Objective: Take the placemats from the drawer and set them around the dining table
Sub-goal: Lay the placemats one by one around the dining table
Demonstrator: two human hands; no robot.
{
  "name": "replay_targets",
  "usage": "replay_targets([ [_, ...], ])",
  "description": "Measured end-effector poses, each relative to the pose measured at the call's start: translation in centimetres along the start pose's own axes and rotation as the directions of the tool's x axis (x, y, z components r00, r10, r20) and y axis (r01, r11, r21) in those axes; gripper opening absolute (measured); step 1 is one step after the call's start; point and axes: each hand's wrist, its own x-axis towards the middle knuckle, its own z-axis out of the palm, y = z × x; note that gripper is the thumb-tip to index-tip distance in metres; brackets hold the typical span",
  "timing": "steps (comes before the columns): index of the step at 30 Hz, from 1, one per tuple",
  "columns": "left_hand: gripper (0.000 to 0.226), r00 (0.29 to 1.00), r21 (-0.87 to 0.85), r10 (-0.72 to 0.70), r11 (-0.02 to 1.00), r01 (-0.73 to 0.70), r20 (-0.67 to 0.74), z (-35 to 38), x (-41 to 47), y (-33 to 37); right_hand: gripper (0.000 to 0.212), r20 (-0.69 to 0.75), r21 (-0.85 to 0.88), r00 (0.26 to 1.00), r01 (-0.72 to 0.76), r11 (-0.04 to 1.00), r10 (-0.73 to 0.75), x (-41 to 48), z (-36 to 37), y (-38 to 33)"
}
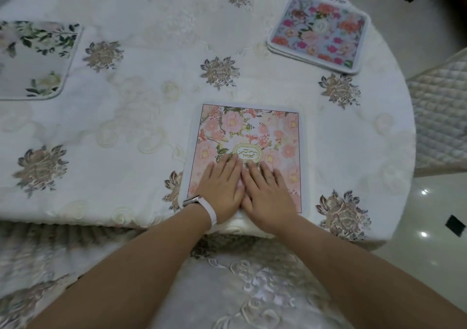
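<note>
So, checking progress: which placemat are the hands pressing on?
The pink floral placemat at the near edge: left hand and right hand lie flat on it. The blue floral placemat and green-leaf placemat lie untouched.

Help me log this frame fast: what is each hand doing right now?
Left hand: open, fingers flat, pressing on the pink placemat.
Right hand: open, flat on the same mat, holding nothing.
</note>
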Motion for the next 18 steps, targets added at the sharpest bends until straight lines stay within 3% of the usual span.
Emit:
replay_targets([
  [12,0.067,0.992,-0.002,-0.104,0.995,0.104,-0.072,-3.9,13.7,-5.5,0.064,-0.109,0.04,0.988,-0.107,0.994,0.11,13.4,-4.4,5.3],
  [18,0.072,0.983,-0.012,-0.164,0.986,0.163,-0.084,-4.5,15.2,-7.5,0.07,-0.144,0.062,0.962,-0.226,0.972,0.232,15.2,-5.2,8.1],
])
